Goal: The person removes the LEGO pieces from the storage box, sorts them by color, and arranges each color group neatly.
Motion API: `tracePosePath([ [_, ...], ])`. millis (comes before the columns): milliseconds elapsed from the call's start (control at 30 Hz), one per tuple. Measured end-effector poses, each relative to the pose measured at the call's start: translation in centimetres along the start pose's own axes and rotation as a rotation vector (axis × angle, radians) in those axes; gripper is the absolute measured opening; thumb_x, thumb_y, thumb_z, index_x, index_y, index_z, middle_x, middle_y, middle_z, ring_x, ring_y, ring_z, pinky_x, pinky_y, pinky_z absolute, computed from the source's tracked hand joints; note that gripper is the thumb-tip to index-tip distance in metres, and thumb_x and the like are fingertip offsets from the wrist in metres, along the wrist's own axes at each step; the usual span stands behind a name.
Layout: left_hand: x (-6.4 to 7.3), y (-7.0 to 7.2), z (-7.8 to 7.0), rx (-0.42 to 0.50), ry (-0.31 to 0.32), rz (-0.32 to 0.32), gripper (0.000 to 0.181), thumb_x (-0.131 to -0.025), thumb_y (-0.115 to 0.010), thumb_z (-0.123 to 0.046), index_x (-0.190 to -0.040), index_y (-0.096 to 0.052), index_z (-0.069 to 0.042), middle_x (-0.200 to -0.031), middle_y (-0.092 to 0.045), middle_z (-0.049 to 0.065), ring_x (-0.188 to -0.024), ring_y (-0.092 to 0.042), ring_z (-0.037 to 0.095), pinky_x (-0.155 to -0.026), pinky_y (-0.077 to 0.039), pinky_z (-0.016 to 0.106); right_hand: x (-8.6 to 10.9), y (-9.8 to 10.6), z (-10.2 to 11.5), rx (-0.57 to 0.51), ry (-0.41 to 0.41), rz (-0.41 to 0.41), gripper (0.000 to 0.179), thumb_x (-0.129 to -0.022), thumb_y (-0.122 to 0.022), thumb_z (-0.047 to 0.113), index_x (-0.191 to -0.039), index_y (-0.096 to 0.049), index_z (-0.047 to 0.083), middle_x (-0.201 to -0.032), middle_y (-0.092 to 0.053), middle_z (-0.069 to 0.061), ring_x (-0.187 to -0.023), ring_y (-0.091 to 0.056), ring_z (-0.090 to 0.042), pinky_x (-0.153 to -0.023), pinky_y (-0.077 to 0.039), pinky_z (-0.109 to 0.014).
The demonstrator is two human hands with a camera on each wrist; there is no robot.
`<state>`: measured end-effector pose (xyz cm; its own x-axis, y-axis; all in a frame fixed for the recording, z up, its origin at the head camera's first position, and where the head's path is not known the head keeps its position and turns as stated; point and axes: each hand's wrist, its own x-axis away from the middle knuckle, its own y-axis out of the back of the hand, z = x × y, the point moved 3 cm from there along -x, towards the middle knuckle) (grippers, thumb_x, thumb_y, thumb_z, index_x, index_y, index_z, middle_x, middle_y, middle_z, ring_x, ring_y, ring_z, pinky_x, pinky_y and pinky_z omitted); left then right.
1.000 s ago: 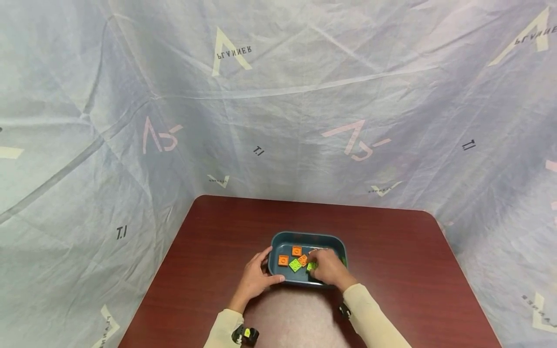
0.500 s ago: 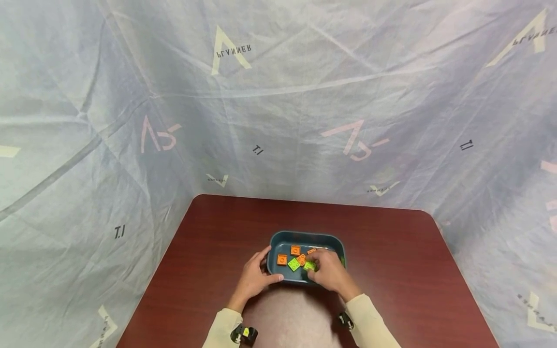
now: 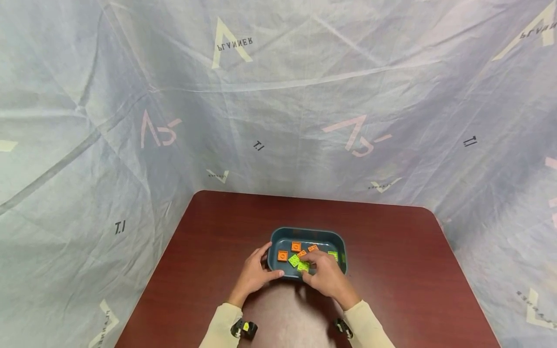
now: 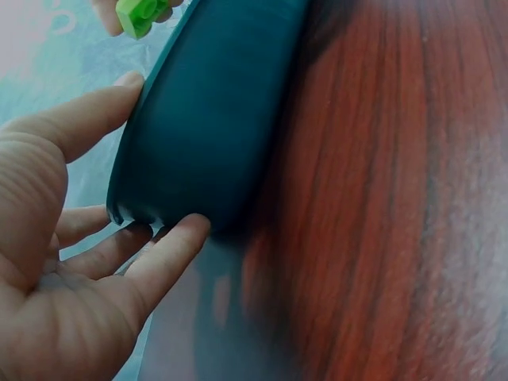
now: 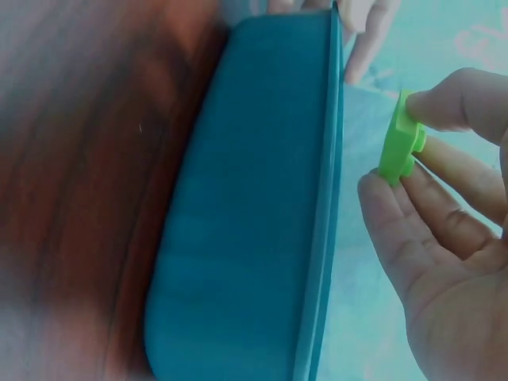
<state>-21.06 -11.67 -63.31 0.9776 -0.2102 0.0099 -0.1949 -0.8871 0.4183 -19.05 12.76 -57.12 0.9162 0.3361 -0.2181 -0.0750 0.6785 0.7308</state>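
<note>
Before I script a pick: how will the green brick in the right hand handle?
The green brick is probably stiff: its edges look straight in the pinch of the right hand. Likely light: it's small and that pinch seems enough to hold it. Unlikely to roll: blocky, flat sides.

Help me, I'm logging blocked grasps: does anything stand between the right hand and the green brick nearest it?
Nothing visible does: the right hand pinches the green brick directly. In the right wrist view, the tray lies to one side, not between them.
</note>
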Motion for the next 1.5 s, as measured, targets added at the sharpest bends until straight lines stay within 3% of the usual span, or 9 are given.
tracePosePath([
  [200, -0.3, -0.3, -0.2, -0.020, 0.001, 0.027, 0.098, -0.084, -0.092, -0.031, -0.164, -0.039, -0.013, -0.149, -0.054, 0.022, -0.127, -0.067, 0.034, -0.087, -0.062, 0.034, 0.6, -0.7, 0.3, -0.025, 0.029, -0.014, 0.033, -0.082, -0.088, 0.011, -0.113, -0.079, 0.009, -0.112, -0.075, 0.000, -0.087, -0.073, -0.012, -0.078, -0.064, -0.039],
  [467, -0.5, 0.0, 0.1, -0.030, -0.002, 0.019, 0.101, -0.082, -0.093, -0.039, -0.164, -0.040, -0.015, -0.147, -0.055, 0.021, -0.123, -0.069, 0.031, -0.087, -0.061, 0.032, 1.5, -1.5, 1.4, -0.047, 0.083, -0.034, 0.031, -0.081, -0.088, 0.009, -0.110, -0.080, 0.013, -0.108, -0.075, 0.004, -0.088, -0.072, -0.008, -0.076, -0.063, -0.028],
  [833, -0.3, 0.2, 0.4, -0.051, -0.014, 0.032, 0.100, -0.084, -0.091, -0.040, -0.164, -0.038, -0.013, -0.149, -0.056, 0.018, -0.124, -0.068, 0.030, -0.086, -0.061, 0.033, 3.2, -4.0, 3.1, -0.025, 0.229, -0.032, 0.031, -0.080, -0.091, 0.012, -0.109, -0.079, 0.014, -0.106, -0.074, 0.005, -0.086, -0.067, -0.007, -0.073, -0.060, -0.027],
  [967, -0.4, 0.2, 0.3, -0.037, -0.019, 0.029, 0.099, -0.085, -0.091, -0.039, -0.164, -0.038, -0.012, -0.150, -0.056, 0.018, -0.126, -0.067, 0.031, -0.087, -0.061, 0.034, 3.6, -5.3, 3.2, -0.004, 0.212, 0.029, 0.029, -0.081, -0.089, 0.013, -0.108, -0.079, 0.016, -0.105, -0.074, 0.008, -0.090, -0.065, -0.003, -0.077, -0.056, -0.023],
  [1167, -0.6, 0.1, 0.3, -0.035, -0.019, 0.035, 0.098, -0.085, -0.092, -0.035, -0.164, -0.038, -0.011, -0.150, -0.056, 0.020, -0.127, -0.066, 0.034, -0.087, -0.061, 0.035, 3.4, -7.2, 2.9, 0.047, 0.209, 0.092, 0.026, -0.082, -0.088, 0.013, -0.106, -0.080, 0.012, -0.105, -0.074, 0.008, -0.099, -0.068, -0.005, -0.087, -0.059, -0.031],
  [1500, -0.4, 0.2, 0.3, -0.013, -0.021, 0.031, 0.099, -0.083, -0.093, -0.036, -0.163, -0.040, -0.010, -0.148, -0.057, 0.019, -0.125, -0.066, 0.032, -0.089, -0.061, 0.036, 2.4, -9.4, 2.2, 0.069, 0.133, 0.208, 0.023, -0.085, -0.086, 0.013, -0.108, -0.080, 0.013, -0.106, -0.073, 0.008, -0.100, -0.067, -0.005, -0.088, -0.059, -0.033],
])
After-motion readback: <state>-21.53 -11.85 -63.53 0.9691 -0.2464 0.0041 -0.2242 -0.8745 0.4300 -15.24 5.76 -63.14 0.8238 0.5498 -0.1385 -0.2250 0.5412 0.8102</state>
